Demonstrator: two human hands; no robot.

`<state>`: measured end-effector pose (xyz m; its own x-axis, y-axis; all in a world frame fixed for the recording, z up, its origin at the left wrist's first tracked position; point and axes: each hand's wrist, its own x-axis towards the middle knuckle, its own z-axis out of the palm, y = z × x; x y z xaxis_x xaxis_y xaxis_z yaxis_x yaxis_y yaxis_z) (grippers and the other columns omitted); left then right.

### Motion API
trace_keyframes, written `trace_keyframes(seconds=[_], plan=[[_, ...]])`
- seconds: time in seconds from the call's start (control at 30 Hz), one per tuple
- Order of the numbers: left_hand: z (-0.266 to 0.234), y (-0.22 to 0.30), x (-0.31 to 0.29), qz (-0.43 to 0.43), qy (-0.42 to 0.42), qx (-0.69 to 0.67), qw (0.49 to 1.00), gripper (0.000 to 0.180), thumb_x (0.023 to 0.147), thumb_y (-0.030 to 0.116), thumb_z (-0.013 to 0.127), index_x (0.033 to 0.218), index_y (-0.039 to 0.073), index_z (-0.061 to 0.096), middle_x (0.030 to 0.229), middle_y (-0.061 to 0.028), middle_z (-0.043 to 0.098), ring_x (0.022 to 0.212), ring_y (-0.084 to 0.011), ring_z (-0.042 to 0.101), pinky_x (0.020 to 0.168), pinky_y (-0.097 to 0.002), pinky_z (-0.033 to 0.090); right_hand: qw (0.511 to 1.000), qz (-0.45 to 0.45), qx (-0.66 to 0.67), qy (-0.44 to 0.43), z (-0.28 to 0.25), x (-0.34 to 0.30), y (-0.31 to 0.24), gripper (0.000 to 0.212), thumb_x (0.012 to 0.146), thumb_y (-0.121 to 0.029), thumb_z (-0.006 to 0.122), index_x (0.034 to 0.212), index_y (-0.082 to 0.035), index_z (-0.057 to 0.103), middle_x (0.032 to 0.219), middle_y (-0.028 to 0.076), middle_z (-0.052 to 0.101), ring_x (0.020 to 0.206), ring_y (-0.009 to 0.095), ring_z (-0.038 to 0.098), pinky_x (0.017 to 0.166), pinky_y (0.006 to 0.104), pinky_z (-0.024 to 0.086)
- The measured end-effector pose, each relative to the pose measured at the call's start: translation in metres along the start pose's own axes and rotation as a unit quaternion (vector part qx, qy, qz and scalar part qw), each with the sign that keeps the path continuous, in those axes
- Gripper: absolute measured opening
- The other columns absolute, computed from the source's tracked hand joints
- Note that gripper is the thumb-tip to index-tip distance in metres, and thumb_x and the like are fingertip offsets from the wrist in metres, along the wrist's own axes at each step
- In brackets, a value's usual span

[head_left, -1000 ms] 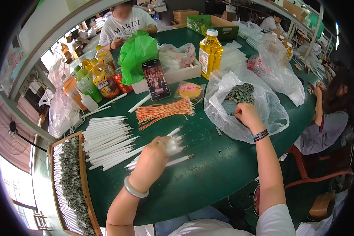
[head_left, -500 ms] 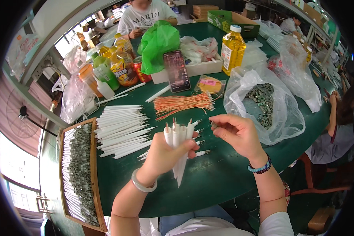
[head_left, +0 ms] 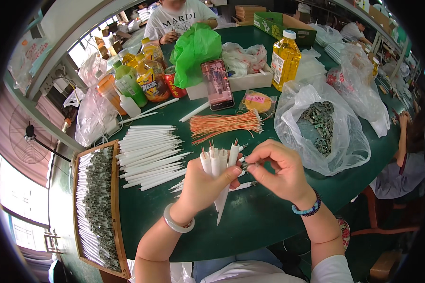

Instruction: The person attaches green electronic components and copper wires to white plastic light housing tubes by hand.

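Dark capitals point(head_left: 178, 21) cross a white shirt point(head_left: 158, 23) far beyond the left hand point(head_left: 201, 183); bold lettering point(head_left: 148, 86) marks a drink bottle point(head_left: 151, 73) nearer it. Beyond the right hand point(head_left: 283, 174), print shows on the pink label point(head_left: 256, 98) of a clear packet point(head_left: 264, 105) and the white label point(head_left: 277, 69) of a yellow bottle point(head_left: 289, 61).

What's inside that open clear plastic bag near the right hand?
The bag holds a heap of small, dark green and greyish pieces. Whatever lies beneath the top layer is covered.

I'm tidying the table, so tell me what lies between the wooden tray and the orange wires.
In the head view, a pile of white sticks lies between the wooden tray and the orange wires.
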<state>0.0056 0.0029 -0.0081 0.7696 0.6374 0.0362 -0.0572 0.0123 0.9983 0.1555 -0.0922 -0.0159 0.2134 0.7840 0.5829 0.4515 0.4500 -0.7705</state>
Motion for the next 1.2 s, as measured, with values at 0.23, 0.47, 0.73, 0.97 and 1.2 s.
trace_keyframes(seconds=[0.23,0.47,0.73,0.97,1.2], plan=[[0.002,-0.004,-0.002,0.017,-0.03,0.014,0.999,0.02,0.08,0.004,0.058,0.098,-0.006,0.055,0.075,-0.0081,0.06,0.062,-0.0117,0.06,0.055,-0.0239,0.05,0.994,0.017,0.109,0.012,0.009,-0.003,0.003,0.012,0.076,0.0,0.059,0.087,0.001,0.055,0.08,0.005,0.058,0.073,0.011,0.055,0.068,0.0218,0.044],[0.006,0.001,-0.003,-0.021,-0.037,-0.054,0.998,0.021,0.083,0.007,0.053,0.097,-0.008,0.051,0.08,-0.0127,0.06,0.063,-0.016,0.062,0.057,-0.0272,0.052,0.942,0.116,0.294,0.116,-0.004,0.002,0.002,0.023,0.077,0.0,0.061,0.099,0.002,0.054,0.088,0.007,0.06,0.083,0.012,0.058,0.074,0.0236,0.047],[0.0,0.0,-0.004,0.001,-0.078,0.001,0.997,0.018,0.082,0.006,0.052,0.097,-0.005,0.053,0.078,-0.0093,0.06,0.064,-0.0143,0.061,0.057,-0.0255,0.05,0.955,0.158,0.242,0.066,-0.003,0.007,-0.007,0.02,0.078,-0.001,0.06,0.098,0.002,0.056,0.081,0.009,0.064,0.077,0.011,0.062,0.068,0.02,0.048],[-0.001,0.001,-0.004,-0.006,-0.095,0.016,0.995,0.019,0.082,0.006,0.052,0.098,-0.004,0.055,0.079,-0.0072,0.059,0.066,-0.0123,0.061,0.057,-0.0235,0.048,0.966,0.155,0.2,0.059,-0.005,0.006,-0.01,0.019,0.079,-0.002,0.059,0.098,0.002,0.056,0.079,0.008,0.064,0.076,0.011,0.062,0.065,0.0197,0.048],[0.0,0.003,-0.004,-0.002,-0.082,0.025,0.996,0.016,0.081,0.007,0.054,0.091,-0.006,0.053,0.068,-0.0088,0.058,0.06,-0.0149,0.06,0.055,-0.0251,0.049,0.987,0.094,0.118,0.058,0.0,0.004,-0.011,0.02,0.079,-0.001,0.057,0.099,0.002,0.055,0.075,0.004,0.061,0.076,0.011,0.062,0.067,0.0196,0.047]])
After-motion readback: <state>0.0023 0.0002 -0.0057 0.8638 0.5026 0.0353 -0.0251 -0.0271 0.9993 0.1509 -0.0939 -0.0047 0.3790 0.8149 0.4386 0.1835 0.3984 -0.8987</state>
